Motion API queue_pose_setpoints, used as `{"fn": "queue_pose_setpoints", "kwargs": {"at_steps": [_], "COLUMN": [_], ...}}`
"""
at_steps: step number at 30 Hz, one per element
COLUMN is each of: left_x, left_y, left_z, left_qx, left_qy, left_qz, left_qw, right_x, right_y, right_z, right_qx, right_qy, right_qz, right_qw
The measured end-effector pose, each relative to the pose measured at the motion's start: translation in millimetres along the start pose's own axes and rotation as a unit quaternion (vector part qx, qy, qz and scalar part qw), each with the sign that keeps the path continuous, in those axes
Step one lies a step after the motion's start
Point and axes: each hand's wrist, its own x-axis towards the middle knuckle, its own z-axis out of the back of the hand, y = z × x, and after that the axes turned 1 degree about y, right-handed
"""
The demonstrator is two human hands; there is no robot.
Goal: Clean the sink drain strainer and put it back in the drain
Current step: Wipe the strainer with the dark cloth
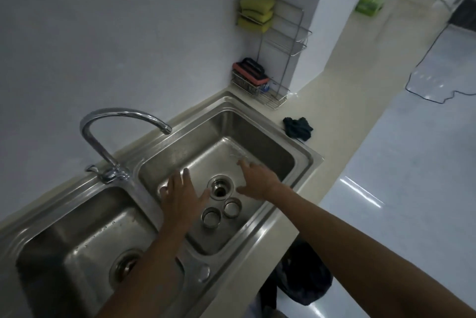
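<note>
Strainer parts, a left cup (211, 217) and a right cup (232, 207), are seen upright, mouths up, on the sink (257, 137) floor. They are out of the open drain (220, 187), on its near side. Both lie between the left hand (180, 189) and right hand (257, 181), behind the fingertips. The hands are spread open and nothing is held. Each cup is judged nearer the hand on its own side.

L hand (180, 195), R hand (258, 184), both forearms (360, 243) bare

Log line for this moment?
left hand open, empty | right hand open, empty | drain uncovered | two strainer pieces on basin floor beside it
</note>
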Motion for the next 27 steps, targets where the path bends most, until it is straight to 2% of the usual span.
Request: {"fn": "queue_pose_setpoints", "kwargs": {"at_steps": [3,7,14,18,24,27], "left_x": [15.9,48.8,83.2,89.9,95.8,88.7], "left_y": [-58.8,-133.1,-218.0,-216.3,-169.8,-134.8], "left_z": [-12.4,-22.0,-58.2,-81.0,-100.2,-99.8], "left_qx": [0.005,-0.008,0.027,0.036,0.068,0.063], "left_qy": [0.03,0.051,0.084,0.101,0.121,0.135], "left_qz": [-0.084,-0.147,-0.191,-0.17,-0.096,-0.047], "left_qw": [0.996,0.988,0.978,0.98,0.986,0.988], "right_x": [4.8,11.4,56.7,96.7,133.0,138.6], "right_y": [-34.8,-93.5,-199.9,-232.4,-237.0,-231.9], "right_z": [13.6,35.1,68.5,67.3,43.8,38.3], "right_qx": [-0.006,0.0,-0.025,-0.034,-0.006,-0.024], "right_qy": [-0.028,-0.059,-0.149,-0.137,-0.081,-0.111], "right_qz": [-0.027,-0.062,-0.131,-0.127,-0.128,-0.093], "right_qw": [0.999,0.996,0.98,0.982,0.988,0.989]}}
